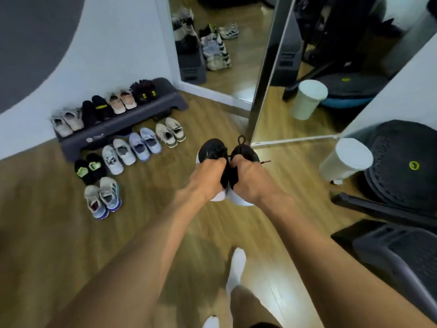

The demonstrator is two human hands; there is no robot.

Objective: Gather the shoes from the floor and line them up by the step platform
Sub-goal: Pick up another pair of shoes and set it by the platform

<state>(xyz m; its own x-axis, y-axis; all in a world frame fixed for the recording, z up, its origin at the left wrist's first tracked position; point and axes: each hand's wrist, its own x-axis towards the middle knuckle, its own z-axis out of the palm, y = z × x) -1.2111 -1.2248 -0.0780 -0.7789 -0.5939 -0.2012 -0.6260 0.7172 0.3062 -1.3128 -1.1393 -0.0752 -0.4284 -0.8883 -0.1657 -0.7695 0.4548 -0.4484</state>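
I carry a pair of black sneakers with white soles above the wooden floor. My left hand [208, 179] grips the left black shoe [211, 150] by its opening, and my right hand [250, 179] grips the right black shoe [246, 153] the same way. The dark grey step platform [170, 98] lies against the wall at the left with several pairs on top. More pairs stand in a row on the floor in front of it, among them beige shoes [170, 131], lilac shoes [144, 143] and grey-blue shoes [102, 197].
A tall mirror [224, 43] leans on the wall behind the platform. A white bin [345, 159] and a black balance dome [402, 162] stand at the right, with a dark frame [392, 252] below them. My socked feet [236, 263] are on the floor beneath my arms.
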